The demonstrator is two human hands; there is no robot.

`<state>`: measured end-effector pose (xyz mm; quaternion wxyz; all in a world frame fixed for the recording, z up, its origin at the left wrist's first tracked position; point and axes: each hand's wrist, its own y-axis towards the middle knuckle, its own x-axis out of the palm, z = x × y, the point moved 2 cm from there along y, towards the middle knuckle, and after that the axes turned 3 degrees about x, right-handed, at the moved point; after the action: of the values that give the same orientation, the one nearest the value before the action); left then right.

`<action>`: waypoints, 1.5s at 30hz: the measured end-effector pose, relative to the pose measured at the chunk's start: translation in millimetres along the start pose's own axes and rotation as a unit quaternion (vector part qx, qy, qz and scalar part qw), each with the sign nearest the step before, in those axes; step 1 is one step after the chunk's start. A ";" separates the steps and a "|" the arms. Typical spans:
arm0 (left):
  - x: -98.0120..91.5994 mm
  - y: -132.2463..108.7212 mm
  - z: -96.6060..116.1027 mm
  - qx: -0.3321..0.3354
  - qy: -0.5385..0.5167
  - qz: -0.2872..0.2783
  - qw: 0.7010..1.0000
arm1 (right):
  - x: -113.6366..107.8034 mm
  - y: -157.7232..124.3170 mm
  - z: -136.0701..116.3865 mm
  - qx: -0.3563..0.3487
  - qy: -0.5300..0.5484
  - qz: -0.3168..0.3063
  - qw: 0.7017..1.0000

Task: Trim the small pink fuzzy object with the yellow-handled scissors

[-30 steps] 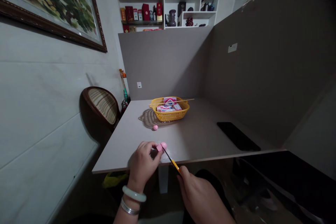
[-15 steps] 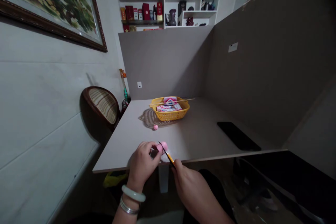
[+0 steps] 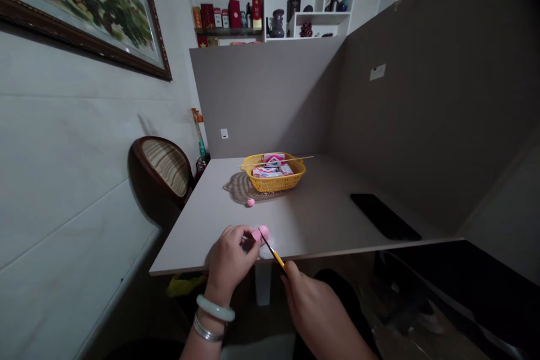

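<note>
My left hand is closed at the table's near edge, pinching a small pink piece between thumb and fingers. My right hand is closed lower right of it, gripping a thin tool with a yellow handle and dark tip. The tool's tip touches the pink piece. A small pink ball lies on the table further away, in front of the yellow basket. Two bracelets circle my left wrist.
The yellow basket holds small printed boxes, and a thin stick lies across its rim. A black phone lies flat at the right. Grey partitions close the table's back and right. A brown chair stands at the left.
My right hand slid forward along the tool and then drew back a little. The tool's tip stays at the pink piece. My left hand has barely moved.
</note>
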<state>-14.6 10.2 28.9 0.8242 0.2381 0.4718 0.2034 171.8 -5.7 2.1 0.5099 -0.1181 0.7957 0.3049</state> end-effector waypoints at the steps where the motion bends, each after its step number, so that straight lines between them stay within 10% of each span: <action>1: -0.1 0.0 0.4 0.002 0.002 0.000 1.000 | -1.1 -2.5 0.6 0.001 -0.002 0.002 1.000; 45: -0.1 2.0 -0.6 -0.004 0.005 -0.001 1.000 | -6.8 22.4 -9.8 0.020 -0.045 -0.033 0.998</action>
<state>-15.4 11.9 29.8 0.8231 0.2334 0.4750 0.2058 156.4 5.1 19.1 0.5571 -0.1199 0.7736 0.2771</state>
